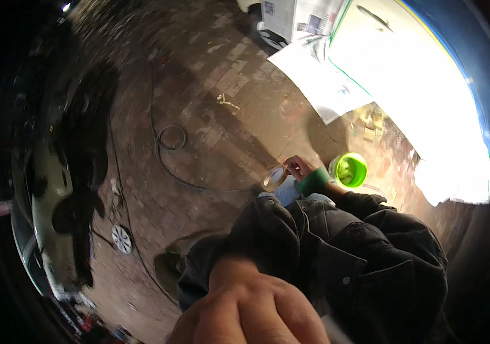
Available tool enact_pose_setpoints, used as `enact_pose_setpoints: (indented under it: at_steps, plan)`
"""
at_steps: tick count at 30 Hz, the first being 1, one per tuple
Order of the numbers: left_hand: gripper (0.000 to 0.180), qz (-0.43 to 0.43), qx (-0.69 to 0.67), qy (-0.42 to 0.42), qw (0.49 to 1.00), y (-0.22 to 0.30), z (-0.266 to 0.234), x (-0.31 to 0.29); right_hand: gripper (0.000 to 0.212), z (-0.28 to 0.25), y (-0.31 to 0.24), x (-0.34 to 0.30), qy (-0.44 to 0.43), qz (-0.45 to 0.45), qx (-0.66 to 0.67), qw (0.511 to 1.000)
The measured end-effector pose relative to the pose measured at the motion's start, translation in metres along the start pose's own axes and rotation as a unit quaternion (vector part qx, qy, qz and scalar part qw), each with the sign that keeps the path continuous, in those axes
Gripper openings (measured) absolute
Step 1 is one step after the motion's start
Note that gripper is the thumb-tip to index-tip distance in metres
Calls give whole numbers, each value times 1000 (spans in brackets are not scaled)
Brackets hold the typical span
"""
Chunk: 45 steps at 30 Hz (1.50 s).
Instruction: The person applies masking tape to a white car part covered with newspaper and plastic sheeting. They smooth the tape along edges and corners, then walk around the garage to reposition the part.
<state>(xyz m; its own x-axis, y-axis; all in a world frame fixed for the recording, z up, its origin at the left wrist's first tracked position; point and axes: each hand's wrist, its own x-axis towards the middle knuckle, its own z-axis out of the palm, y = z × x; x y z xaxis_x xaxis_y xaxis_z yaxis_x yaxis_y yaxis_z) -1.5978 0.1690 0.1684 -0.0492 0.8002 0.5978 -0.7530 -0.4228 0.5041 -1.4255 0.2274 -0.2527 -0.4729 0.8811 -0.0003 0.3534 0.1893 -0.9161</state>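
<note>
My right hand (301, 167) pinches the rim of a roll of tan tape (275, 178) beside my jeans. Around that wrist sits a wide green band (314, 180), which looks like a roll of green tape. Very close at the bottom edge is my left hand (250, 312), seen from its back. Its fingers are bent and close together; the fingertips lie outside the picture, so anything they hold is hidden. Just right of my right hand stands a bright green bucket (357, 166) with pale green stuff inside.
Ahead on the right, brightly lit white and printed paper sheets (313, 74) and blue covering (488, 74) drape a vehicle. A dark hose (167, 166) loops over the brick floor (227, 132). At the left, a pale car (53, 189) stands near a white wheel-shaped disc (121, 239).
</note>
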Motion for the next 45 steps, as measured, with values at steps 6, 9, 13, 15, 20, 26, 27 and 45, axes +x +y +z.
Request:
enact_pose_setpoints:
  at_steps: [6, 9, 13, 15, 20, 26, 27, 45]
  plan:
    - [23, -38, 11, -100, 994, -15, -104, 50, 16, 23, -1, 51, 86, 1, 38, 996]
    - [38, -85, 199, -217, 952, -81, -223, 90, 20, 23, -1, 114, 125, -6, 82, 989]
    - [35, -375, 537, -164, 738, -173, -349, 105, 39, 10, 10, 213, 181, 103, 134, 969]
    - [33, -265, 629, -239, 691, -210, -403, 117, 44, 3, 26, 262, 177, 121, 101, 971]
    - [27, -365, 573, -300, 670, -245, -477, 147, 46, 4, 60, 343, 271, 168, 273, 908]
    - [26, -411, 511, -449, 607, -299, -507, 218, 28, -34, 62, 383, 374, 149, 172, 899]
    - [26, -438, 494, -473, 583, -309, -510, 232, 26, -42, 62, 391, 390, 183, 174, 886]
    - [20, -136, 303, -899, 285, -564, -607, 303, 21, 39, 200, 551, 677, 303, 516, 429]
